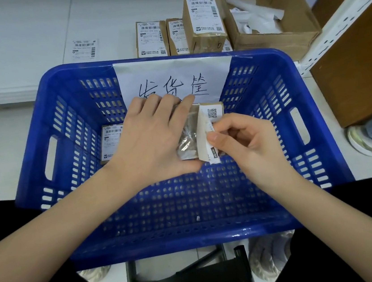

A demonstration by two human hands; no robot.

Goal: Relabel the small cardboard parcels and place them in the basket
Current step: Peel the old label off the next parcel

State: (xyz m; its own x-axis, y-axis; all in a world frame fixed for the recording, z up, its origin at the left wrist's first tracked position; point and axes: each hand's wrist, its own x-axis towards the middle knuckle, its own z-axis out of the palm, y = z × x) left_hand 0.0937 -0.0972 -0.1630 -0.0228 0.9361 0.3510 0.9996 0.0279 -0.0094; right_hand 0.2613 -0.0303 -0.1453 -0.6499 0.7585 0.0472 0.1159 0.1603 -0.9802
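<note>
Here left hand [150,140] grips the parcel [188,136] above the basket [78,226]; right hand [243,138] pinches its label [205,133]

basket [266,79]: glossy blue perforated plastic | parcel [187,138]: brown matt cardboard under shiny clear tape | label [205,133]: white printed paper, partly lifted | sign [172,77]: white matt paper, handwritten | open box [273,41]: plain matt cardboard
</note>
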